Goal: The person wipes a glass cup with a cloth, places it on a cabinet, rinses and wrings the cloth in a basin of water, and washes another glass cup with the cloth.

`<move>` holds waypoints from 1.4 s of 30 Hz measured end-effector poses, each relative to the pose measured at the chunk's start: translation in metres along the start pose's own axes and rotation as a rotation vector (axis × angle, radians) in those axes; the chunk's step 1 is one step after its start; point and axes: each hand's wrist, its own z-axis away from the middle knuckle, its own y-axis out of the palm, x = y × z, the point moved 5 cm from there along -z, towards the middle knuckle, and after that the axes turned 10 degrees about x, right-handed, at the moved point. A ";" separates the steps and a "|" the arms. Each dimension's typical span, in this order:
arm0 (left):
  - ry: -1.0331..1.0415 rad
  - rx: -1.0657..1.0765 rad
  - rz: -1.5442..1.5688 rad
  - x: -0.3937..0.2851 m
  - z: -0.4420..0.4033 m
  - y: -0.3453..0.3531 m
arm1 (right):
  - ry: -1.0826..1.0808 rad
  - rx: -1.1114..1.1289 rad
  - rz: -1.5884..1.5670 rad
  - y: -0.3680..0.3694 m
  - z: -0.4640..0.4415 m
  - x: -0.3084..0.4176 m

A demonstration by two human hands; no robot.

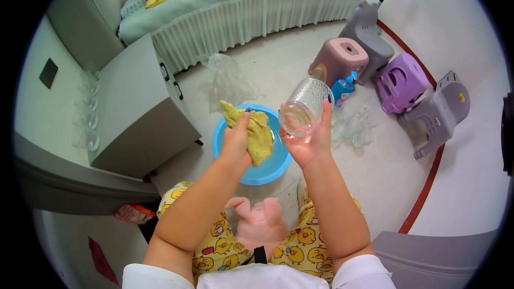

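Observation:
My left hand [236, 142] grips a yellow-green cloth [259, 138], which hangs over a round blue basin [261, 176] on the floor. In my right hand [313, 147] is a clear glass [306, 101] with a textured wall, tilted with its thick base toward me. The glass is above the floor, just right of the basin, and apart from the cloth. Part of the basin's inside is hidden behind the cloth and my left hand.
A blue pump bottle [343, 91] and several glasses [363, 136] stand right of the basin. Plastic stools [402, 83] line the right wall. More glasses [88, 120] stand on the grey cabinet [134, 96] at left. A clear plastic bag [227, 77] lies behind the basin.

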 end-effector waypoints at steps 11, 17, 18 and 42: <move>-0.167 0.133 0.057 -0.010 0.003 0.007 | -0.050 0.184 0.097 -0.001 -0.005 0.004; 0.430 0.333 -1.397 -0.042 0.015 0.027 | -0.039 0.070 0.088 0.002 0.005 0.014; 0.406 0.395 -1.558 -0.039 0.014 0.025 | -0.035 0.071 0.063 0.000 0.004 0.017; 0.152 0.670 -1.326 -0.020 0.030 0.038 | -0.112 0.212 0.035 -0.009 0.015 0.018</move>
